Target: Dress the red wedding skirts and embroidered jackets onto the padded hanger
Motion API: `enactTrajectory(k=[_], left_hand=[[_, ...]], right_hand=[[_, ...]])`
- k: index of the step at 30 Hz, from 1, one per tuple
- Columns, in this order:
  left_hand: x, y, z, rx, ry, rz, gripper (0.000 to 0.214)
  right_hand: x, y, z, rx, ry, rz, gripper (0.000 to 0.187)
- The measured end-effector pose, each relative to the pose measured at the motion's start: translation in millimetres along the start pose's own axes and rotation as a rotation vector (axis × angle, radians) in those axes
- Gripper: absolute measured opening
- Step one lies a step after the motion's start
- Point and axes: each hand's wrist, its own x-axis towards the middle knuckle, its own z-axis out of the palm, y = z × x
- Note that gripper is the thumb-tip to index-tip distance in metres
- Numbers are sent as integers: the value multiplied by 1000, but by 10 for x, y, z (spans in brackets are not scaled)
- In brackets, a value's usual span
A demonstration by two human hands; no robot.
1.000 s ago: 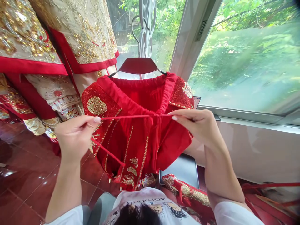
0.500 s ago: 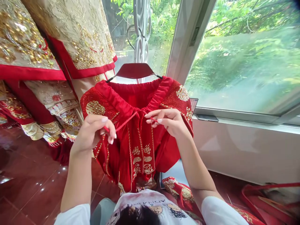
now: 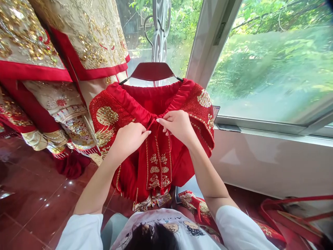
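Observation:
A red skirt (image 3: 161, 152) with gold embroidery hangs from a dark red hanger (image 3: 152, 71) in front of me. Both hands meet at the gathered front of its waistband (image 3: 135, 106). My left hand (image 3: 128, 139) has its fingers closed at the middle of the waistband, where the thin red drawstring was. My right hand (image 3: 177, 125) pinches the same spot from the right, fingertips nearly touching the left hand's. The drawstring itself is hidden under my fingers.
Cream and red embroidered garments (image 3: 65, 45) hang close on the left. A window (image 3: 270, 59) with a white sill (image 3: 273, 135) is to the right. Red glossy floor tiles (image 3: 33, 205) lie below. More red fabric (image 3: 197, 206) and a red bag (image 3: 296, 218) lie lower right.
My hands held the drawstring ends stretched wide apart, then drew together. Now both are bunched at the centre of the waistband and the string no longer shows.

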Motion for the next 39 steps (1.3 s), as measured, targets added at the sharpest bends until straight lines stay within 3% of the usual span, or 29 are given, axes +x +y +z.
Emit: enactTrajectory(k=[5, 9, 12, 15, 18, 20, 23, 25, 29, 32, 36, 39], left_hand=[[-77, -1, -25, 45, 15, 67, 37], [-167, 52, -43, 30, 24, 32, 36], [-162, 66, -50, -46, 114, 53, 35], [-90, 41, -27, -187, 184, 124, 35], [11, 17, 43, -282, 424, 192, 29], [84, 15, 106, -462, 552, 189, 24], [191, 32, 191, -876, 471, 90, 25], [243, 47, 214, -1012, 461, 57, 34], [254, 49, 95, -942, 656, 52, 51], [232, -34, -123, -811, 703, 99, 55], [315, -333, -338, -631, 821, 156, 56], [407, -553, -322, -550, 862, 90, 57]], right_hand=[[10, -40, -73, -446, 20, -154, 16], [-19, -42, -84, -590, 130, -268, 14], [-14, -43, -48, -540, 119, -281, 19], [19, -32, 14, -450, 79, -183, 25], [44, -4, 89, -373, 114, -123, 29], [51, 19, 129, -320, 132, -135, 29], [52, 57, 142, -241, 87, -151, 27], [42, 71, 99, -152, 35, -166, 24], [-19, -32, -152, 45, -115, -202, 21], [-17, -228, -432, -20, -166, -273, 22], [202, -340, -718, -140, -148, -290, 22], [400, -210, -764, -139, -167, -279, 23]])
